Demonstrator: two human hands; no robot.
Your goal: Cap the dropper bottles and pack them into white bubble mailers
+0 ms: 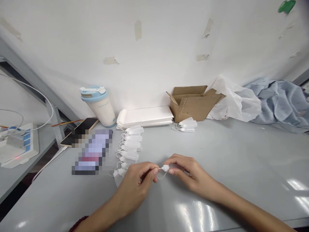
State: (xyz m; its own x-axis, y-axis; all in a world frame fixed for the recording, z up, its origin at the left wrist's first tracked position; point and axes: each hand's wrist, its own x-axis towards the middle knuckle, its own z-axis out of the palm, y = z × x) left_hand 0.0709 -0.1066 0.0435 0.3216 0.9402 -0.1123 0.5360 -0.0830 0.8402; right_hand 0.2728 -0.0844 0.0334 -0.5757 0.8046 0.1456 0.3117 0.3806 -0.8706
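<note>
In the middle of the table, my right hand (184, 169) pinches a small white needle-tip dropper bottle (165, 168) between thumb and fingers, and most of its body is hidden by them. The bottle lies sideways, its thin tip pointing left. My left hand (142, 177) is closed in a pinch at that tip. A thin strap (163, 176) loops from the bottle's neck into the left fingers, which hide the cap at its end. Beside and behind my left hand lies a column of similar dropper bottles (131, 145). A smaller group of these bottles (188, 124) rests farther back.
A stack of white padded envelopes (147, 115) and an open cardboard box (195, 108) stand by the wall. Right of them are a white plastic bag (236, 101) and blue cloth (280, 101). A cup (101, 106), two phones, one a dark phone (83, 130), and a power strip (21, 145) are left.
</note>
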